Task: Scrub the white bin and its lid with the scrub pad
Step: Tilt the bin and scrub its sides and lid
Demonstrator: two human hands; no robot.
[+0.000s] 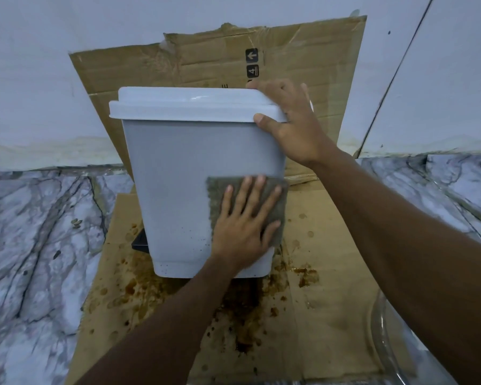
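Here the left hand [243, 226] presses flat, hiding much scrub pad [272, 190]; right hand [292, 120] grips the lid [184, 104].

My white bin [175, 173] with a white lid [189, 102], little dark specks low on it, grey-green scrub pad [220, 195], brown cardboard [331, 315] with dark brown splashes, black pedal [138, 241], white and grey marble floor [39, 245], pale blue-white wall [39, 65]

Flattened cardboard sheet [331, 315], stained with brown splatter [250, 309], lying on a marble-patterned floor [39, 245]; second cardboard piece [206, 59] leaning upright against a pale wall [67, 29]; glass rim [383, 337] at lower right.
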